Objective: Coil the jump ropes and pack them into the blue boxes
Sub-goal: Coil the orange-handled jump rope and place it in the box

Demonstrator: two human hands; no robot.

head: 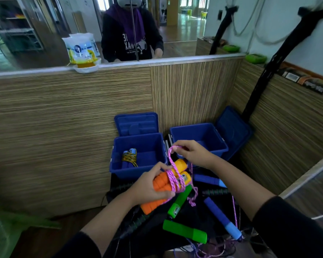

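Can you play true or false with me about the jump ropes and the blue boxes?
1. The left hand grips the orange foam handles. True.
2. The right hand pinches a green cord. False: it holds the pink braided cord.
3. Both blue plastic boxes are shut. False: the left blue box and right blue box stand open.
4. A coiled rope bundle with yellow cord lies in the left box. True.

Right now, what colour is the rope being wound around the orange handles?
Pink and white rope, clearest in the head view.
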